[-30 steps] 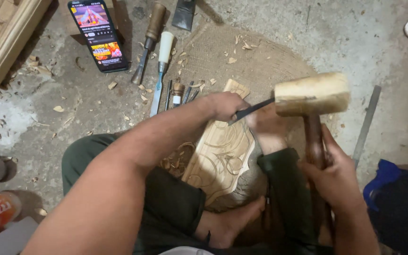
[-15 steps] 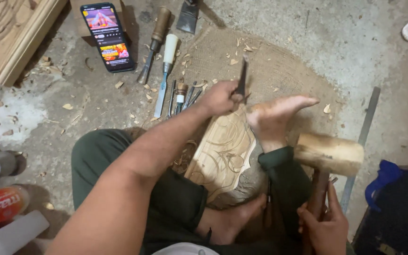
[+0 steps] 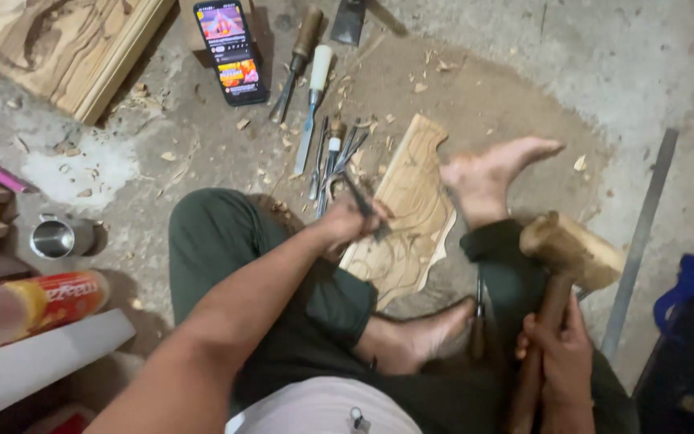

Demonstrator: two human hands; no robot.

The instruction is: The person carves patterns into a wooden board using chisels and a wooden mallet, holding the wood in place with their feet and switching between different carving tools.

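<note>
My left hand (image 3: 344, 223) grips a thin dark chisel (image 3: 361, 202), its tip resting on the near left part of a carved pale wooden panel (image 3: 408, 210) that lies on the floor between my bare feet. A wooden mallet (image 3: 572, 249) is held by its handle in my right hand (image 3: 557, 361), low at the right, its head apart from the chisel. My foot (image 3: 492, 174) presses against the panel's right edge.
Several chisels (image 3: 320, 120) lie on the floor beyond the panel, with a lit phone (image 3: 230, 52) and a framed carved board (image 3: 66, 44) at the far left. A metal cup (image 3: 54, 238) and a red bottle (image 3: 38, 305) sit at left. A long metal ruler (image 3: 642, 233) lies at right.
The mallet has come down from beside the chisel to low at the right. My left hand has pulled the chisel nearer, onto the panel's near left part.
</note>
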